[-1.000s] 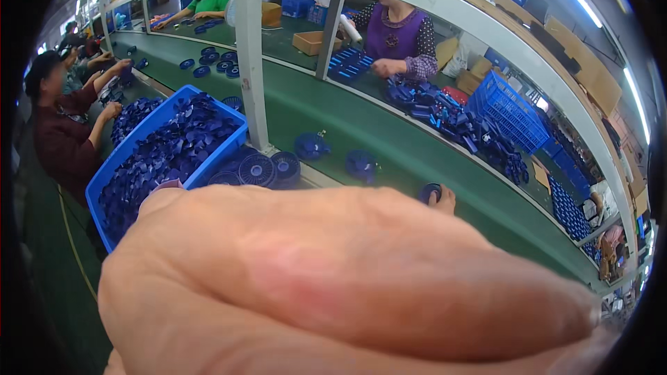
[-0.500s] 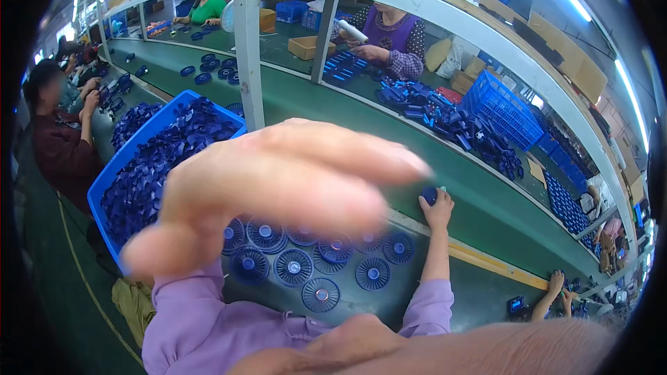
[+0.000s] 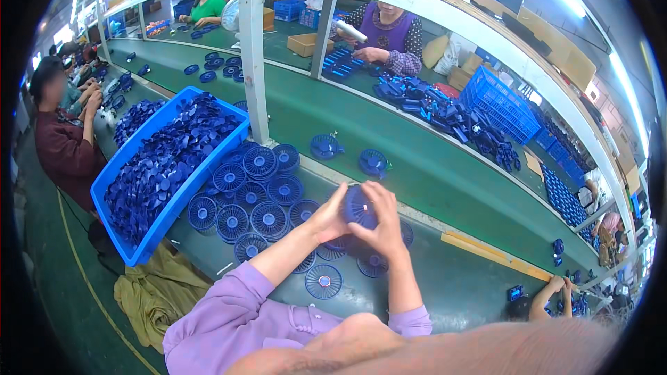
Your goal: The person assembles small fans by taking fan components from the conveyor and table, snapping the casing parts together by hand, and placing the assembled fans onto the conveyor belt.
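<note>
A round dark-blue fan head with a slatted cage [image 3: 360,207] is held up between my two hands, above the near side of the green bench. My left hand [image 3: 329,221] grips its left side, with the thumb and fingers at the rim. My right hand [image 3: 383,221] wraps its right side, with the fingers over the far edge and the thumb across the near edge. Beneath and around my hands lie several round blue fan grilles [image 3: 269,219], some stacked. One grille [image 3: 324,281] with a pale centre lies apart, nearest me.
A blue bin [image 3: 240,129] heaped with blue fan blades [image 3: 174,160] stands at the left. Beyond the bench edge runs a green conveyor belt [image 3: 431,173] carrying fan assemblies [image 3: 373,161]. A white post [image 3: 253,48] rises at its near edge. Other people work across and alongside.
My left hand has dropped from close before the camera to the fan head. My right hand has come left from the belt's edge, and both hands now hold the fan head.
</note>
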Available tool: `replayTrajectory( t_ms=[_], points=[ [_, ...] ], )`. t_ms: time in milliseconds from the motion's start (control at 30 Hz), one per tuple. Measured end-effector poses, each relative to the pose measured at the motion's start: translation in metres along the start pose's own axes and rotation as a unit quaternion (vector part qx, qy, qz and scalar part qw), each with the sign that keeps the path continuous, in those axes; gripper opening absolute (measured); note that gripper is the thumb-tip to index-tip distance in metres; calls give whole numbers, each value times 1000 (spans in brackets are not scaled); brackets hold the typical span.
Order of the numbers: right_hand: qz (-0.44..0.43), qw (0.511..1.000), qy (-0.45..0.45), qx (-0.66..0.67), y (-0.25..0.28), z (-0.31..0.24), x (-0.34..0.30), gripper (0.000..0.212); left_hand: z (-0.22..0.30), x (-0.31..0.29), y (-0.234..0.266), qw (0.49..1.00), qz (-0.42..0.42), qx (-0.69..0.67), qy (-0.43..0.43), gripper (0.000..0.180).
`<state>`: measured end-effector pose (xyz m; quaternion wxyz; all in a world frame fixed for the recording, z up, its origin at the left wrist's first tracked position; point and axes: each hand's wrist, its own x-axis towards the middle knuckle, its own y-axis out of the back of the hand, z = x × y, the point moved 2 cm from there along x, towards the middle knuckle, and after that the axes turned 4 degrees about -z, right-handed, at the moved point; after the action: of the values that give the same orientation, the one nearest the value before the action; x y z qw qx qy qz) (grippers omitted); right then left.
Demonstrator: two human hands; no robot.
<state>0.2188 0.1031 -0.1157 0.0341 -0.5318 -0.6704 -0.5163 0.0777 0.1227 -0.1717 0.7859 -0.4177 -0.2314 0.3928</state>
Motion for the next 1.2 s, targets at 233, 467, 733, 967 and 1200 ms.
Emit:
replayTrajectory(
  t_ms=[233,467,733,967,1200],
  points=[
    [-3,999,5,-40,-35,-13,-17,83,-10,-21,-6,991,98,-47,-80,39],
    [43,963,-59,261,-61,-6,-29,82,-24,-41,-29,828,167,390,-367,45],
    [34,867,-138,478,-65,-4,-30,91,-18,-35,-28,680,122,550,-469,67],
    [66,830,-164,528,-47,-13,-24,78,-15,-22,-40,676,79,553,-480,69],
    [106,875,-215,422,-23,57,-24,52,-17,24,-29,641,86,689,-326,56]
  ],
)
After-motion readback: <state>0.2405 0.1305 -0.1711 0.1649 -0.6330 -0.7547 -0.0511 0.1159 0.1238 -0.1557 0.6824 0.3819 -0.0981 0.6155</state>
